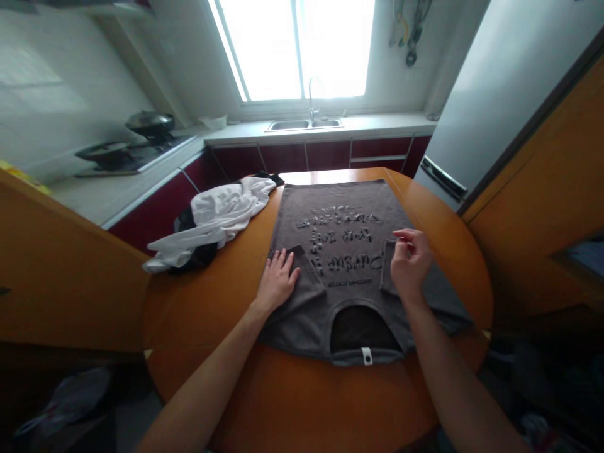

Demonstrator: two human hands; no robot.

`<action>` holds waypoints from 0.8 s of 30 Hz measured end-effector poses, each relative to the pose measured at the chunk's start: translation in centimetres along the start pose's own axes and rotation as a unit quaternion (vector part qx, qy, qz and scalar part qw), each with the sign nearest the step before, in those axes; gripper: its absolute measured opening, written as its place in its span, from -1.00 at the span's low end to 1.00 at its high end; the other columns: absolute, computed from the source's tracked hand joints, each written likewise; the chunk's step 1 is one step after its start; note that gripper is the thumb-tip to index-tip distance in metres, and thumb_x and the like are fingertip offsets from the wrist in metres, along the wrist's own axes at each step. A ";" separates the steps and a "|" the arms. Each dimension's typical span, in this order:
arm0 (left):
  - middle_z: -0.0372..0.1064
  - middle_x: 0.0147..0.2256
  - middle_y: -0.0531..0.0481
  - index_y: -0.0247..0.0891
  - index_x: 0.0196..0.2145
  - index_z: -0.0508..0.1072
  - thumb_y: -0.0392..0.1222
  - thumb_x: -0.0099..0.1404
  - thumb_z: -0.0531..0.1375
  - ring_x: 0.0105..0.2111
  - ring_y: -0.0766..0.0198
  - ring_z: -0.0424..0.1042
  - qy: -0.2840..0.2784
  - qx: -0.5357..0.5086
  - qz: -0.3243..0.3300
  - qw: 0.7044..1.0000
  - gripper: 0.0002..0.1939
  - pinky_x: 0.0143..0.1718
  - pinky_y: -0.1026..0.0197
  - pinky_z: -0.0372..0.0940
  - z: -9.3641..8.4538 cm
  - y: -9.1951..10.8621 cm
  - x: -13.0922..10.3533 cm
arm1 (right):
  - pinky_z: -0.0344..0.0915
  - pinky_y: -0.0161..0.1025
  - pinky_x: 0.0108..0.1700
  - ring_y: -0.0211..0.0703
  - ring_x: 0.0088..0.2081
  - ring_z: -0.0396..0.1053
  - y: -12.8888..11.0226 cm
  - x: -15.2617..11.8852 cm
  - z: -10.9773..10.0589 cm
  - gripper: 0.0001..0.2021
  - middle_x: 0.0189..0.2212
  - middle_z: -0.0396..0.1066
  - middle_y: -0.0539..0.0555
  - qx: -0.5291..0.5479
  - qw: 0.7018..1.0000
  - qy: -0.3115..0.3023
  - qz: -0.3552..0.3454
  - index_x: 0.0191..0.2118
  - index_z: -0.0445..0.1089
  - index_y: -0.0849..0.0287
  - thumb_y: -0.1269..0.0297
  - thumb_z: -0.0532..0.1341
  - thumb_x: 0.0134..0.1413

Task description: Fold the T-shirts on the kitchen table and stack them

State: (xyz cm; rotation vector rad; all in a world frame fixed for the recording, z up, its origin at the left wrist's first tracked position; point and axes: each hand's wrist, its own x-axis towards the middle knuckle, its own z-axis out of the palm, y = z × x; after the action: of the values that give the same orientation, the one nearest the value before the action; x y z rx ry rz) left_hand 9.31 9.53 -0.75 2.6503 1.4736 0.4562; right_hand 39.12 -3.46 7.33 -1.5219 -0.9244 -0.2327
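Head view, grey shirt near far edge of table, open wood nearside

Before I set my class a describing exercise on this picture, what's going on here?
A person has a grey T-shirt spread on a wooden table, print up and collar towards them. Their left hand lies flat on a sleeve turned in over the front. Their right hand is over the other side, its grip curled; whether it pinches cloth is hard to tell. A crumpled white garment lies at the table's left edge.
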 end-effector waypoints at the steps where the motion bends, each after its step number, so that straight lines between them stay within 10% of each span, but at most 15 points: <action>1: 0.03 0.40 -0.21 -0.22 0.37 0.20 0.08 0.49 -0.05 0.40 -0.09 -0.02 -0.009 0.013 -0.004 1.000 -0.40 0.36 -0.23 -0.02 0.1 -0.1 -0.1 | 0.31 -0.15 -0.11 -0.07 -0.13 0.41 -0.2 -0.1 0.1 -0.79 -0.22 0.45 0.11 0.004 1.000 0.002 -0.007 -0.27 0.42 0.14 0.40 0.04 0.09; 24: -0.09 0.44 -0.16 -0.17 0.38 0.18 0.13 0.47 0.05 0.44 -0.06 -0.16 -0.055 -0.118 0.073 0.989 -0.37 0.40 -0.19 -0.09 -1.3 2.1 -0.2 | 0.33 -0.20 -0.21 -0.09 -0.22 0.42 0.1 -3.1 2.6 -0.79 -0.31 0.47 0.09 0.051 0.988 -0.141 -0.042 -0.33 0.47 0.16 0.45 0.08 0.05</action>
State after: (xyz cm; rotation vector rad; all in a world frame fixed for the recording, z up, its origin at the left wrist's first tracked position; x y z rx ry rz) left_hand 10.56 8.13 0.85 2.5591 1.1237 0.4565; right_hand 36.20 -2.30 4.77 -1.4439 -1.2073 -0.0293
